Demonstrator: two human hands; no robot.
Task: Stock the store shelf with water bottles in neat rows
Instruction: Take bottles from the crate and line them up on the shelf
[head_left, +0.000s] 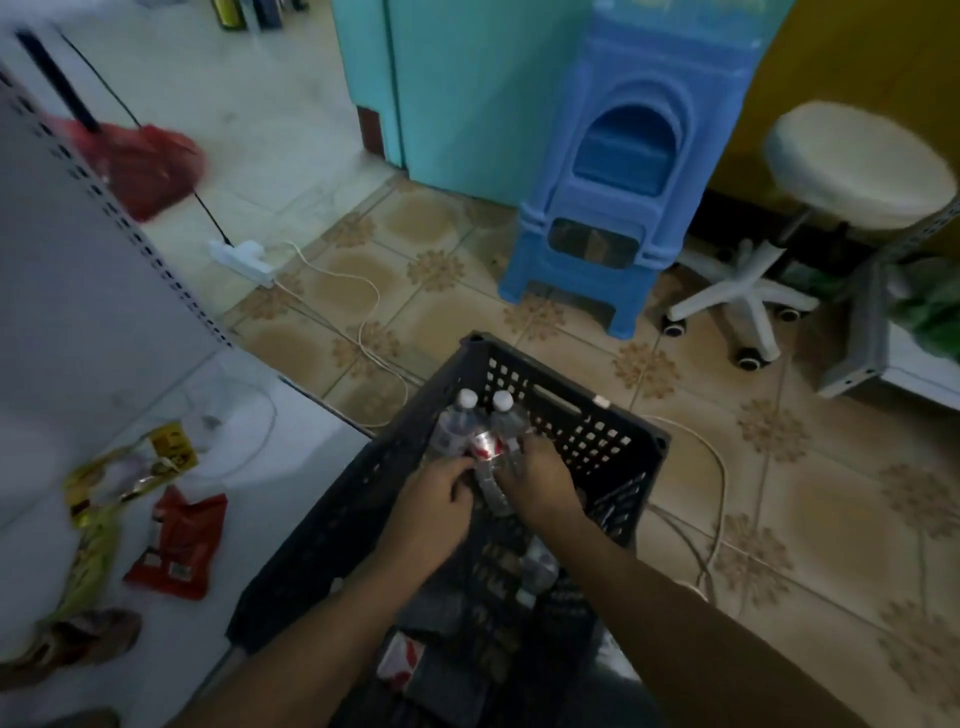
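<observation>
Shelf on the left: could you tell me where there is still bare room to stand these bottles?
The white shelf is bare at its far end, between the perforated upright and the red snack packet. Nearer, the yellow packets crowd it. Inside the black crate, both hands, left and right, crowd the water bottles.

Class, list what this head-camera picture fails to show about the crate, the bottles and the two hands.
Head view only:
- Bottles: the count is hidden by both hands.
- Left hand and right hand: fingertips are buried among the bottles, so each grip is unclear.
- Crate: the near end is covered by forearms and blurred.
- Bottle labels: blurred, unreadable.
</observation>
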